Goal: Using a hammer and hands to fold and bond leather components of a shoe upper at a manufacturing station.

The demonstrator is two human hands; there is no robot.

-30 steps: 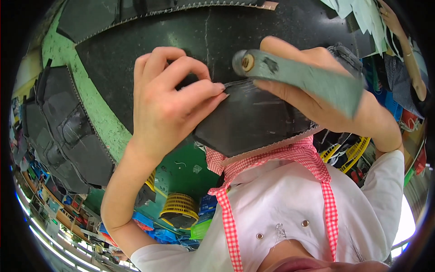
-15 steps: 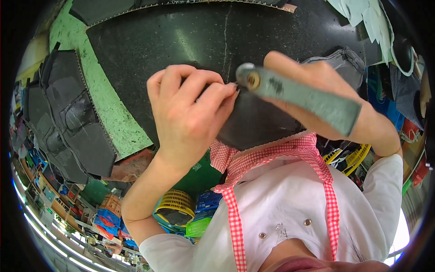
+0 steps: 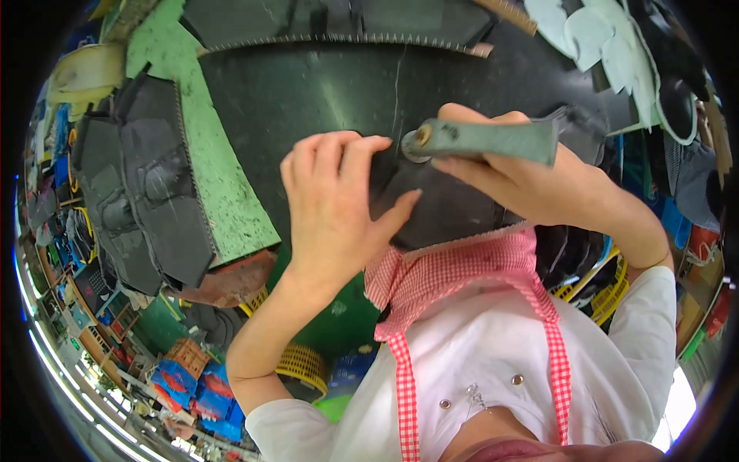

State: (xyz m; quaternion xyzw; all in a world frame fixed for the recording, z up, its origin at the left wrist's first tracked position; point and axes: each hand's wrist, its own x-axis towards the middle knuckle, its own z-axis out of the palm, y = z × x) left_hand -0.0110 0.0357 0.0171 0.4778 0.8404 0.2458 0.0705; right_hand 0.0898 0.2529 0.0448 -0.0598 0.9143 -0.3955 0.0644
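My right fingers (image 3: 469,172) closed round hammer (image 3: 504,142), above dark panel (image 3: 450,214) lying at tabletop's (image 3: 296,92) near edge. My left fingers (image 3: 357,159) open, thumb and forefinger apart, at panel's left side.

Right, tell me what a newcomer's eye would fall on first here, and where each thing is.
First comes the grey-green hammer in the right hand, its round end over the far part of a dark panel. Next is the left hand, thumb and fingers spread, by the panel's left side. Below the panel, a red-and-white checked apron stands out against the white shirt.
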